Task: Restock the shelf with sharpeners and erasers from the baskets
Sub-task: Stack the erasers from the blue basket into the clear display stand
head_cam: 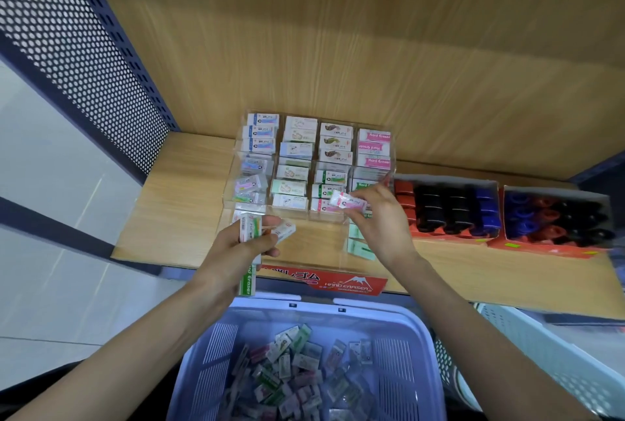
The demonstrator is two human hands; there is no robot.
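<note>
Right hand (378, 221) pinches a pink eraser (348, 201) in a fingertip grip over the front row of the display tray (304, 216) on the shelf (176, 204), seemingly to slot it in, while the left hand (236, 248) clutches spare erasers (251, 227) ready beside the lilac basket (257, 302).

A stationery shop: a wooden shelf (189, 190) with perforated metal sides carries a clear display tray (306, 216) of packaged erasers beside red boxes of sharpeners (446, 207), with a plastic stock basket (216, 346) of erasers near.

A dark perforated metal panel (77, 48) stands at left, beside a pale tiled floor (50, 211).
</note>
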